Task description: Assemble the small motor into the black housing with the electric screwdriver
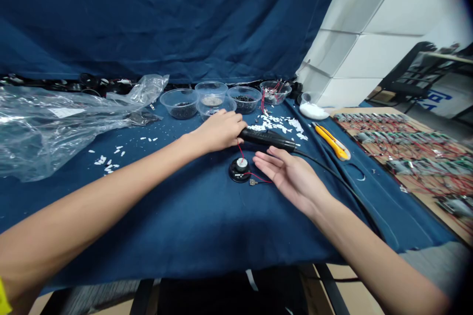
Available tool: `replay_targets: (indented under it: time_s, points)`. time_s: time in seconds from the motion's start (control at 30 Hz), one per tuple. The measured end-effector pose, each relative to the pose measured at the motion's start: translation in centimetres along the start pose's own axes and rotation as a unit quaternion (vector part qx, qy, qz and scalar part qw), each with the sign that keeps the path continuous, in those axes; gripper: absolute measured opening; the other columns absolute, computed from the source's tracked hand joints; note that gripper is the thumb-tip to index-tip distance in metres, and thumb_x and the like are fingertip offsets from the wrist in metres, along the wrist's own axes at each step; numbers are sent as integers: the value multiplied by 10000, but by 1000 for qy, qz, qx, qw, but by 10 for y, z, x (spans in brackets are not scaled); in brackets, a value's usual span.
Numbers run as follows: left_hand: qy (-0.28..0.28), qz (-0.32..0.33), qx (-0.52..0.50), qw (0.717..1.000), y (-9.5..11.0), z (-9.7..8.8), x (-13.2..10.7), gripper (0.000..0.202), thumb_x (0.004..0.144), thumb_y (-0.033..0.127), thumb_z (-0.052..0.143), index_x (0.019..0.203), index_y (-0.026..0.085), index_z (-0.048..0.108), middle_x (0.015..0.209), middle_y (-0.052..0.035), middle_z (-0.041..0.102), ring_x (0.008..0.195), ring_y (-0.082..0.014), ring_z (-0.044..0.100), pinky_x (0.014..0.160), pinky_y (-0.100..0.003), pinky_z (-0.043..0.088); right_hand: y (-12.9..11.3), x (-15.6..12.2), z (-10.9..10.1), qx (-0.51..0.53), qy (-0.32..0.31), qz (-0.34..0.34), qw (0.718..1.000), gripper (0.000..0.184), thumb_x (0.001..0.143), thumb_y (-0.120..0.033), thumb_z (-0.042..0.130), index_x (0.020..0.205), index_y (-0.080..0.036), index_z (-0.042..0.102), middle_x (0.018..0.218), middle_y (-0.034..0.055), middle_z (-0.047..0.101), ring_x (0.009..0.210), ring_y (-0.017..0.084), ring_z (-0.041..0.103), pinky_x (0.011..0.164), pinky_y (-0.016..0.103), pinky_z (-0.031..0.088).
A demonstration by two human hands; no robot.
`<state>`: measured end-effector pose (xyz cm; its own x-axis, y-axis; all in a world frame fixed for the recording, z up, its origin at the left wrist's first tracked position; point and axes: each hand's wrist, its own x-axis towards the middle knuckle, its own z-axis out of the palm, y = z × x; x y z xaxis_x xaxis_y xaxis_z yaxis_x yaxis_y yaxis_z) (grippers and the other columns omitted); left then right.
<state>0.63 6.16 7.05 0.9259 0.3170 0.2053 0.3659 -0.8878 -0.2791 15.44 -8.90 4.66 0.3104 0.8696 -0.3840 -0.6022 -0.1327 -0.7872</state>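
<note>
My left hand is closed around the left end of a black corded electric screwdriver, which lies sideways above the cloth; its tip is hidden by my fingers. Just below sits a small round black part with a silvery-white motor-like can on top. One red wire rises from it toward my left fingers. Another red wire and a dark one run right, near a small metal connector. Beside these, my right hand is open, palm turned up, fingers stretched and holding nothing.
Several clear bowls of small parts stand at the back. White scraps lie scattered. A yellow utility knife lies right, near a board of wired circuit boards. Clear plastic bags cover the left; the tool's cord trails right.
</note>
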Motion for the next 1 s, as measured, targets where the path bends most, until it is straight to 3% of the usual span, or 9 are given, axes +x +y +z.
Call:
replay_targets:
  time_s: [0.13,0.3,0.37,0.47,0.53,0.63,0.7,0.8,1.0]
  points:
    - [65,-4,34,997,16,-35,21,282,906,304,557,1064,84,635,1041,-142,634,986,-283,589,841,-392,381,1,18,13,35,-39,-93,994,225,866,-316,649,955,-121,582,1019,154,679,1000,230,675,922,366,562]
    - [133,-59,-65,987,49,-68,24,281,951,305,470,1114,115,598,1128,-114,609,1119,-303,547,953,-470,380,-24,33,25,70,-54,-383,919,156,861,-352,596,902,-206,554,966,27,659,1011,181,652,930,373,544]
    - [162,-101,-167,967,58,-63,8,327,965,356,458,1206,154,545,1189,-92,584,1158,-283,531,973,-458,402,-45,29,25,67,-27,-488,870,50,836,-275,572,854,-243,538,794,-22,625,862,175,673,821,355,569]
    - [200,-205,-331,899,62,-30,-32,378,975,406,438,1292,203,457,1259,-88,540,1175,-230,524,982,-406,439,-73,21,24,60,34,-624,778,91,809,-178,525,834,-265,527,620,-58,489,543,134,580,535,286,506]
    - [139,-232,-387,882,63,-2,-57,516,907,478,549,1332,217,416,1310,-109,498,1221,-255,487,998,-429,433,-80,17,27,8,16,-614,789,82,827,-188,530,864,-261,519,620,-59,472,505,113,550,495,257,478]
    - [36,-175,-393,902,69,26,-77,853,783,546,689,1452,240,256,1351,-127,484,1233,-297,454,1030,-492,371,-66,15,36,-86,-67,-521,847,190,861,-369,603,971,-266,489,678,-60,501,521,107,571,515,257,500]
    - [15,-143,-360,922,75,31,-77,746,849,503,635,1448,245,271,1327,-111,512,1194,-283,462,1008,-479,356,-46,13,43,-107,-109,-487,860,312,852,-460,633,1033,-270,465,667,-69,493,490,104,549,493,253,489]
    - [22,-127,-319,939,81,29,-72,523,913,454,562,1350,215,401,1263,-89,550,1121,-258,481,948,-425,363,-19,10,50,-95,-119,-481,863,308,868,-447,629,1042,-264,453,628,-72,477,439,97,501,452,244,458]
    - [28,-124,-303,944,82,29,-71,500,907,456,572,1309,195,432,1234,-92,561,1078,-256,485,898,-390,359,-2,7,50,-115,-83,-476,868,284,880,-455,604,1026,-269,445,640,-70,481,463,107,533,476,249,462]
